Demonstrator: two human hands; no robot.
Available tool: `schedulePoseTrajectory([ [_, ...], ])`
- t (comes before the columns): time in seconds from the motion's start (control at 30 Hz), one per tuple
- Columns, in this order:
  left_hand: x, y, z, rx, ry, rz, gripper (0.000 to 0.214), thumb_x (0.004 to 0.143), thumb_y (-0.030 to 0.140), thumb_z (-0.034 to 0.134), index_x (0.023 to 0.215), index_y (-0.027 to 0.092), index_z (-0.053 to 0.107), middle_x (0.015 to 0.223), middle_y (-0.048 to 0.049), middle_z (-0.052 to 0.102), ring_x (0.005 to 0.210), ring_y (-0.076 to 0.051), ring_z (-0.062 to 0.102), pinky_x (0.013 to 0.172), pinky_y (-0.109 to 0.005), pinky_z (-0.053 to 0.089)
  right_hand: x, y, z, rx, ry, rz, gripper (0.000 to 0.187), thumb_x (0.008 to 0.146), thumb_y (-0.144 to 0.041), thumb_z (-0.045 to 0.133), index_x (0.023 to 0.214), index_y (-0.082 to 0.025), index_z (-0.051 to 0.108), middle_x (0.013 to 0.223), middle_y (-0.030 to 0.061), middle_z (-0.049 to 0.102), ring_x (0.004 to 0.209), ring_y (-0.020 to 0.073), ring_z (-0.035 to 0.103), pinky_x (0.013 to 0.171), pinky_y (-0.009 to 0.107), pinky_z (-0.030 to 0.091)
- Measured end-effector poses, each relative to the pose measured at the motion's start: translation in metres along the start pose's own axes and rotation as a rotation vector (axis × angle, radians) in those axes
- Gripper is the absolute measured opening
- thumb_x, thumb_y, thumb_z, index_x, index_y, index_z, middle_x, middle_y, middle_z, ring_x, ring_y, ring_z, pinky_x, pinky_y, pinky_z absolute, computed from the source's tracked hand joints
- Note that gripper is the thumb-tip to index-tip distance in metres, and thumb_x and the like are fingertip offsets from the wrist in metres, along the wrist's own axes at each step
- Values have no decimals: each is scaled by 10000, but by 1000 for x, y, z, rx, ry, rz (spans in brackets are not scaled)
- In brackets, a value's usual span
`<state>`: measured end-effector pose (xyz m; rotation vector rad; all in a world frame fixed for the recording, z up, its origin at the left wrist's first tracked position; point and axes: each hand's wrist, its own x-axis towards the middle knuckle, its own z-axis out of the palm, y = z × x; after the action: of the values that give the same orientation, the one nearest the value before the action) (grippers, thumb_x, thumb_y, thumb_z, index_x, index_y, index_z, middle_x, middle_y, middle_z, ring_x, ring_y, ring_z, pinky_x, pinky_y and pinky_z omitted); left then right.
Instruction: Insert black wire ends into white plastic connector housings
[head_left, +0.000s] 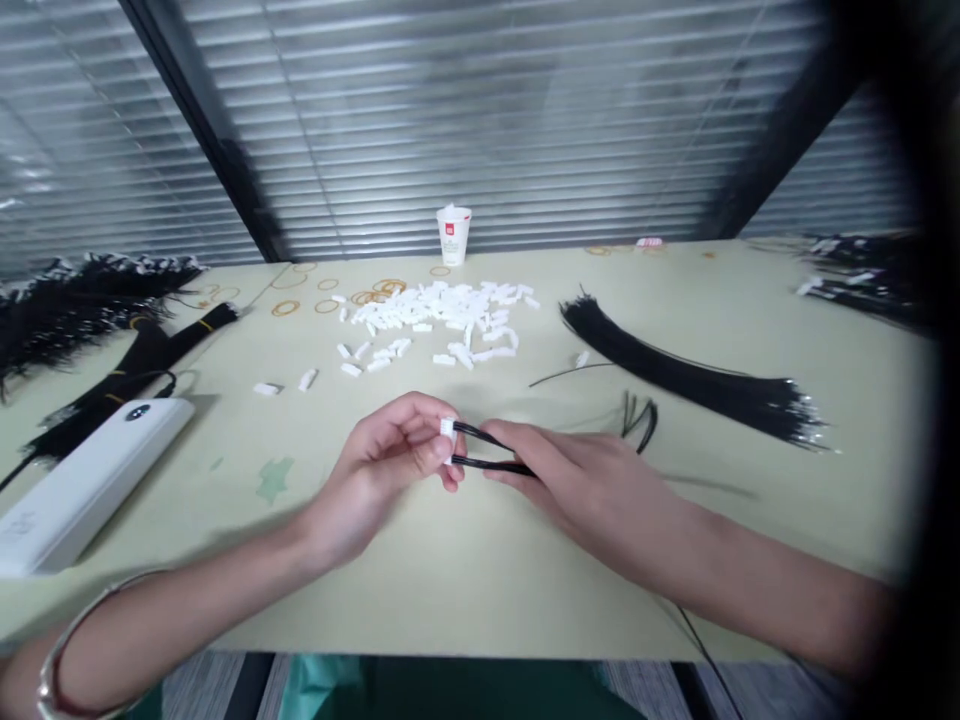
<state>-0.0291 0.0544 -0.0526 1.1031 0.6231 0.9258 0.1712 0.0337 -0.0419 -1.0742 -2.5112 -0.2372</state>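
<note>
The small white rectangular plastic connector (448, 432) is up in front of you, near mid-view, over the table (450, 590). Your left hand (390, 450) has it: fingers closed in a pinch, thumb on the near side, others behind and below. Two groups of thin black insulated wires (480, 433) run from its right side, one near the top, one near the bottom, with a gap between. Your right hand (592, 480) has its fingers closed on those wires just right of the connector; the exact grip is partly hidden by the hand. Looped black wires (649, 420) show past the back of that hand; can't tell if they're the same ones.

Beyond your hands: loose pile of white plastic connector pieces (442, 305), with a few strays left of it. Tan rubber bands (390, 287) lie at the pile's far left edge, more scattered further left. White paper cup with a red logo (453, 240) stands upright behind the pile.

Right of the pile: curved bundle of black wires with silvery ends (675, 375), lying flat. More black wires with white ends (870, 280) at far right, partly cut off by a dark blur.

Your left: long white rounded plastic box (97, 490), beside black wire bundles tied with yellow bands (150, 350). Big heap of black wires (90, 290) behind them. Silver bangle (60, 660) on your left arm. Horizontal slatted blinds (487, 120) behind the table.
</note>
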Motion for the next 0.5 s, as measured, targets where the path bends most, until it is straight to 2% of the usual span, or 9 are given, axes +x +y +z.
schedulePoseTrajectory([
  [0.1, 6, 2, -6, -56, -28, 10, 86, 820, 157, 572, 904, 142, 572, 758, -30, 567, 647, -110, 535, 625, -226, 420, 1, 0, -2, 55, -25, 17, 244, 939, -349, 356, 935, -143, 486, 591, -28, 579, 448, 83, 514, 411, 208, 262],
  [0.23, 16, 4, -17, -60, -2, 43, 98, 801, 183, 601, 883, 131, 588, 732, -34, 550, 634, -112, 506, 604, -219, 385, 4, 0, -2, -17, -17, 24, 267, 957, -301, 289, 829, -149, 468, 463, -52, 485, 355, 75, 416, 401, 224, 153],
  [0.3, 20, 4, -23, -62, 31, 70, 94, 800, 181, 601, 881, 134, 590, 728, -29, 546, 637, -107, 495, 612, -214, 377, 4, 1, 1, -62, -32, 36, 265, 956, -289, 281, 830, -152, 469, 462, -46, 494, 349, 80, 413, 412, 231, 133],
  [0.5, 35, 3, -44, -104, 137, 144, 88, 827, 156, 568, 905, 125, 594, 786, -27, 536, 668, -83, 484, 611, -182, 378, 9, 4, 6, -121, -187, 97, 204, 944, -244, 298, 857, -159, 462, 480, -35, 534, 373, 111, 482, 426, 240, 140],
])
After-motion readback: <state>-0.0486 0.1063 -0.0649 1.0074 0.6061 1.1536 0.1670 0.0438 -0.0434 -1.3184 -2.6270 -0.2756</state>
